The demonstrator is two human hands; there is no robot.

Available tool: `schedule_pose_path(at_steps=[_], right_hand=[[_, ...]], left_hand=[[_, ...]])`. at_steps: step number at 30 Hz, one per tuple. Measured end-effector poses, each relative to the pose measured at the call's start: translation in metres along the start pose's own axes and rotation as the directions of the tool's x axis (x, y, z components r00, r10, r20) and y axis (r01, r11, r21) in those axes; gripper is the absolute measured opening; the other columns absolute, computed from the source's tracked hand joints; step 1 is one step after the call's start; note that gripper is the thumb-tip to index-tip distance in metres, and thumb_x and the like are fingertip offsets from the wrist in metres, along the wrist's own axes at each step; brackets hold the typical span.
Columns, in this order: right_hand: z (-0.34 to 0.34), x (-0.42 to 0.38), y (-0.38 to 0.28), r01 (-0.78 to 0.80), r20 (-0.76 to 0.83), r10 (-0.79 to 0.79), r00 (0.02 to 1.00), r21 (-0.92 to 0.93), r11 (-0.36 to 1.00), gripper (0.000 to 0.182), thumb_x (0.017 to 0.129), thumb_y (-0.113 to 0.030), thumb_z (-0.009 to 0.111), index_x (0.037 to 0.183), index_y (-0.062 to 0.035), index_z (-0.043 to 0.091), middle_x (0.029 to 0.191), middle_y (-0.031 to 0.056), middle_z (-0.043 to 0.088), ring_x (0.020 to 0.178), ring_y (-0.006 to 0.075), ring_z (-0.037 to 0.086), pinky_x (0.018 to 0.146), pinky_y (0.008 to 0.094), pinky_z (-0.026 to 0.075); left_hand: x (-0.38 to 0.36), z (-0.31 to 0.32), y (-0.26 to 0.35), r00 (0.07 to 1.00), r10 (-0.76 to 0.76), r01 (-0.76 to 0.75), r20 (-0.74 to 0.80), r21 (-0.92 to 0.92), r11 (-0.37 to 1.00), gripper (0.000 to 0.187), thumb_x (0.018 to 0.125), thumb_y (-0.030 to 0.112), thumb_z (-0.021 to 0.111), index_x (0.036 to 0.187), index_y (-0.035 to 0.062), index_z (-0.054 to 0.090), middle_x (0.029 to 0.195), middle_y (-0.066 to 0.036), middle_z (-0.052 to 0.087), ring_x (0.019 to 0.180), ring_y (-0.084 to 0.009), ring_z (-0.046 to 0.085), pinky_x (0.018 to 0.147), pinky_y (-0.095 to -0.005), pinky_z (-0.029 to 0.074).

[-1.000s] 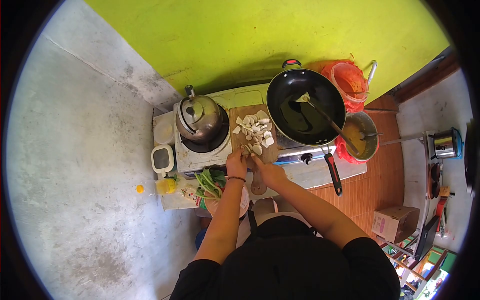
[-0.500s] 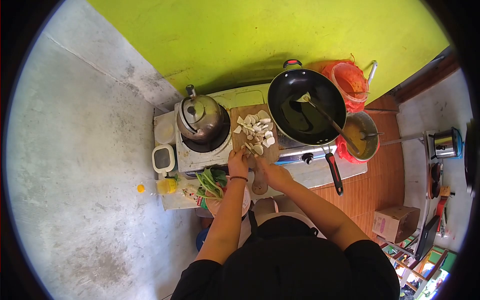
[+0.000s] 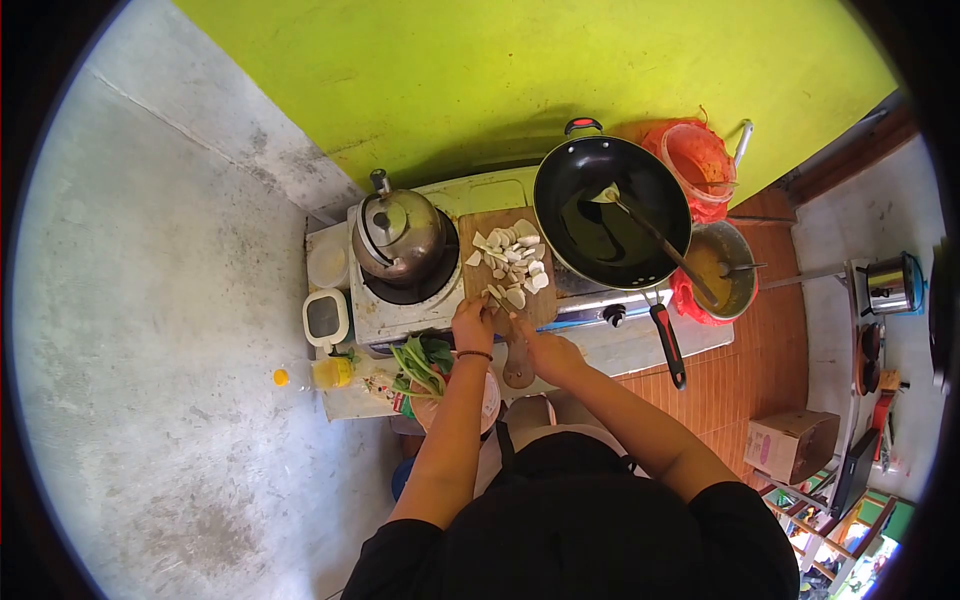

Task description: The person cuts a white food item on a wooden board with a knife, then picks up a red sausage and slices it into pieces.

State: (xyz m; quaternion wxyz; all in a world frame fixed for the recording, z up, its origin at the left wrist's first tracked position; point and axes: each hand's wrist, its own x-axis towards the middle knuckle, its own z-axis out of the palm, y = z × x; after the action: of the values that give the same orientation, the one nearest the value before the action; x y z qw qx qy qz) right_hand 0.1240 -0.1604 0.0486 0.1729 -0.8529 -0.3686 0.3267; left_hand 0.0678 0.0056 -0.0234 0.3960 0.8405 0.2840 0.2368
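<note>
A wooden cutting board (image 3: 478, 228) with a handle lies across the stove, bearing a pile of sliced white food (image 3: 512, 250) whose kind I cannot make out. At the board's near edge, my left hand (image 3: 474, 326) has its fingers pinched down on a piece of the white food. Close beside it on the right, my right hand (image 3: 552, 356) is closed around a knife, whose handle is hidden in the fist and whose blade barely shows. The board's handle (image 3: 518, 368) sticks out between my wrists.
A metal kettle (image 3: 398, 236) stands on the left burner. Right of the board, a black wok (image 3: 570, 175) holds a spatula (image 3: 655, 235); its handle juts toward me. Further right are a red-wrapped tub (image 3: 700, 150) and a pot of yellow liquid (image 3: 718, 262). Leafy greens (image 3: 422, 365) lie near my left forearm.
My right hand has shifted slightly at the board's near edge, beside my left fingers. The view has moved a little; the pile looks the same.
</note>
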Motion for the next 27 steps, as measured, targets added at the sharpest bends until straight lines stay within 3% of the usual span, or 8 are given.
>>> schedule_pose_path(at_steps=[8, 11, 14, 17, 20, 26, 27], right_hand=[[0.005, 0.012, 0.002, 0.017, 0.004, -0.017, 1.000, -0.047, 0.999, 0.071, 0.086, -0.015, 0.052, 0.149, -0.0262, 0.021, 0.091, 0.0214, 0.065, 0.084, 0.0396, 0.066, 0.071, 0.0486, 0.053], [0.002, 0.011, -0.005, 0.017, -0.027, -0.019, 0.999, -0.080, 0.997, 0.068, 0.086, -0.012, 0.052, 0.147, -0.0239, 0.026, 0.085, 0.0215, 0.064, 0.078, 0.0391, 0.065, 0.067, 0.0483, 0.053], [0.007, 0.018, -0.008, 0.025, -0.053, -0.032, 0.998, -0.130, 0.991, 0.068, 0.087, -0.013, 0.052, 0.148, -0.0260, 0.025, 0.087, 0.0225, 0.064, 0.076, 0.0384, 0.066, 0.066, 0.0472, 0.054], [0.003, 0.022, -0.014, -0.022, -0.009, 0.020, 1.000, -0.234, 0.972, 0.067, 0.088, -0.013, 0.051, 0.149, -0.0258, 0.025, 0.089, 0.0231, 0.064, 0.076, 0.0376, 0.066, 0.067, 0.0464, 0.054], [0.010, 0.026, -0.006, 0.003, -0.065, -0.020, 0.998, -0.252, 0.968, 0.067, 0.088, -0.013, 0.051, 0.149, -0.0248, 0.025, 0.086, 0.0242, 0.063, 0.075, 0.0385, 0.066, 0.067, 0.0471, 0.054], [-0.009, 0.009, -0.007, 0.060, -0.060, -0.055, 0.997, 0.091, 0.994, 0.056, 0.091, -0.018, 0.047, 0.143, -0.0226, 0.030, 0.088, 0.0228, 0.065, 0.085, 0.0408, 0.066, 0.071, 0.0491, 0.052], [-0.009, 0.007, -0.004, 0.059, -0.053, -0.055, 0.997, 0.071, 0.996, 0.056, 0.090, -0.017, 0.047, 0.144, -0.0225, 0.030, 0.089, 0.0229, 0.065, 0.085, 0.0408, 0.066, 0.071, 0.0490, 0.052]], left_hand=[[-0.001, 0.004, -0.007, 1.000, -0.002, 0.002, 0.003, 0.009, 1.000, 0.028, 0.074, -0.005, 0.068, 0.102, -0.0008, 0.069, 0.096, -0.015, 0.067, 0.079, -0.0261, 0.067, 0.072, -0.0324, 0.054], [0.000, 0.001, -0.004, 1.000, -0.009, 0.009, 0.016, 0.010, 1.000, 0.028, 0.074, -0.005, 0.068, 0.102, -0.0011, 0.069, 0.095, -0.015, 0.067, 0.078, -0.0261, 0.067, 0.073, -0.0330, 0.054], [0.000, -0.001, -0.001, 0.998, -0.063, 0.063, 0.030, -0.005, 0.998, 0.026, 0.073, -0.005, 0.068, 0.099, -0.0013, 0.069, 0.097, -0.018, 0.066, 0.084, -0.0318, 0.067, 0.076, -0.0353, 0.053], [0.000, -0.005, 0.005, 0.994, -0.111, 0.111, 0.024, 0.002, 0.994, 0.026, 0.073, -0.005, 0.070, 0.099, -0.0010, 0.070, 0.097, -0.018, 0.066, 0.082, -0.0300, 0.067, 0.075, -0.0344, 0.053], [-0.001, -0.006, 0.006, 0.993, -0.118, 0.117, 0.029, 0.014, 0.993, 0.027, 0.073, -0.005, 0.070, 0.100, -0.0004, 0.070, 0.095, -0.017, 0.067, 0.079, -0.0283, 0.067, 0.074, -0.0333, 0.053], [-0.002, 0.002, -0.003, 0.995, -0.094, 0.093, -0.039, -0.039, 0.995, 0.027, 0.073, 0.001, 0.074, 0.100, 0.0019, 0.072, 0.089, -0.014, 0.067, 0.077, -0.0240, 0.066, 0.072, -0.0323, 0.053], [-0.002, 0.003, -0.003, 0.995, -0.093, 0.092, -0.041, -0.030, 0.995, 0.027, 0.073, 0.001, 0.074, 0.100, 0.0019, 0.072, 0.090, -0.014, 0.067, 0.078, -0.0240, 0.066, 0.072, -0.0321, 0.053]])
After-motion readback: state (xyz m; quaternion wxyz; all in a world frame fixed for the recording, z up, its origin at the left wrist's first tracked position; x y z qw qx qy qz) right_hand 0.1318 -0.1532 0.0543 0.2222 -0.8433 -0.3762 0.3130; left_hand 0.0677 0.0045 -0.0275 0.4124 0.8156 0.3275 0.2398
